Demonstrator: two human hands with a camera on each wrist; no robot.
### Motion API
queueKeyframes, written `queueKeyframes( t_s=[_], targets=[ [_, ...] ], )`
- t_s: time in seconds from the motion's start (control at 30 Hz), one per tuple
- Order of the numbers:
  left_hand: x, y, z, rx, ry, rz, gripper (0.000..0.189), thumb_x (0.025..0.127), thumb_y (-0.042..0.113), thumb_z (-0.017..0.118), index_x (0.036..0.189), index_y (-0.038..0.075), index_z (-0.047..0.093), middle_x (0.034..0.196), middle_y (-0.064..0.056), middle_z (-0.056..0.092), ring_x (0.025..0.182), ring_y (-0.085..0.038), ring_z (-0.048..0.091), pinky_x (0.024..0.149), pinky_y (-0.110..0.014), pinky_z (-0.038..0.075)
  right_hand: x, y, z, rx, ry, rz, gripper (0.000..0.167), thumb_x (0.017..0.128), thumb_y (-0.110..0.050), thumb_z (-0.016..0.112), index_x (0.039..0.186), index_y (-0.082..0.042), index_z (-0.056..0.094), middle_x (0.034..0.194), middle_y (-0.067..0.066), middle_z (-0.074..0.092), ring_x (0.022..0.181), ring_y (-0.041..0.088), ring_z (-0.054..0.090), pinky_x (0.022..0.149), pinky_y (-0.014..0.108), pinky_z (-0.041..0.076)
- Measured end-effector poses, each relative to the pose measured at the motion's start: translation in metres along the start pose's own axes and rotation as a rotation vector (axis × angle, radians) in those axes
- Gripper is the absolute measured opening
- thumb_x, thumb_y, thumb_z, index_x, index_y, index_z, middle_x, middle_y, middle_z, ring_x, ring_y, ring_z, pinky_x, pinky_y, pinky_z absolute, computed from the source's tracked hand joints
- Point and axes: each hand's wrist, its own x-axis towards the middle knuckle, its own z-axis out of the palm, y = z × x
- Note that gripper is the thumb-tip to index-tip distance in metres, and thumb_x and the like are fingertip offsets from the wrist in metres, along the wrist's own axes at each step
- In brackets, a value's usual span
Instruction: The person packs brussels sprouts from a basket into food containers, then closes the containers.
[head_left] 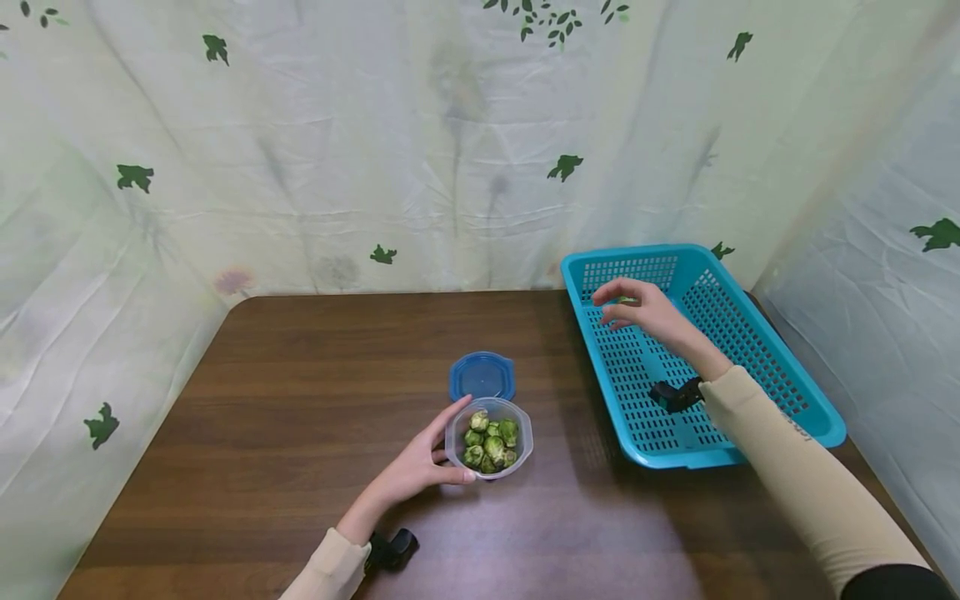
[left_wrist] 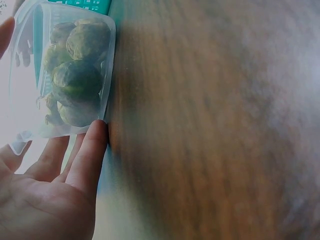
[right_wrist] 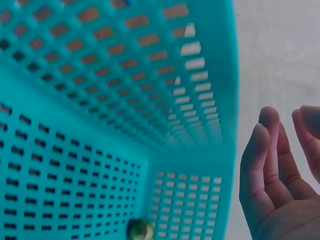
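A clear plastic container [head_left: 527, 454] holding several Brussels sprouts [head_left: 493, 448] stands on the table. My left hand [head_left: 420, 463] grips it from the left, thumb at the near side and a finger along the far rim. In the left wrist view, fingertips press its wall [left_wrist: 111, 60]. Over the far left part of a turquoise basket [head_left: 637, 457], my right hand [head_left: 643, 312] hovers with loosely bent fingers. The right wrist view shows nothing between those fingers [right_wrist: 256, 165]. One Brussels sprout [right_wrist: 141, 229] lies at the basket's bottom, partly cut off by the frame.
A blue lid [head_left: 482, 375] lies on the wooden table [head_left: 300, 417] just behind the container. The basket stands at the table's right side. Light cloth with green leaf prints [head_left: 420, 125] hangs behind the table and at both sides.
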Motion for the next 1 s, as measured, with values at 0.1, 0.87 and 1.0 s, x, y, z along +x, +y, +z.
queueKeyframes(
  t_s=[0.1,0.87,1.0],
  targets=[
    [0.000,0.000,0.000,-0.001,0.002,-0.002,0.094,0.081,0.013,0.078,0.154,0.017,0.019,0.154,-0.017,0.018,0.135,-0.036,0.031,0.098,-0.043,0.042,0.001,0.006,-0.007,-0.012,0.017,0.011,0.034,0.098,-0.011,0.053,0.128,0.006,0.049,0.127,0.025,0.050,0.095,0.027,0.062,0.083,0.038,0.052],
    [0.000,-0.001,0.000,-0.005,-0.004,-0.010,0.093,0.081,0.013,0.077,0.154,0.020,0.019,0.154,-0.017,0.019,0.134,-0.036,0.031,0.098,-0.044,0.042,0.013,0.044,-0.041,-0.078,0.081,0.120,0.041,0.101,-0.009,0.045,0.138,0.008,0.038,0.137,0.028,0.040,0.109,0.043,0.051,0.093,0.052,0.044],
    [0.000,0.000,0.000,-0.003,-0.003,-0.011,0.094,0.081,0.013,0.077,0.154,0.018,0.018,0.154,-0.018,0.019,0.134,-0.036,0.032,0.098,-0.044,0.042,0.017,0.048,-0.043,-0.071,0.089,0.141,0.041,0.102,-0.010,0.044,0.139,0.007,0.036,0.138,0.029,0.039,0.111,0.044,0.050,0.094,0.054,0.042]
  ],
)
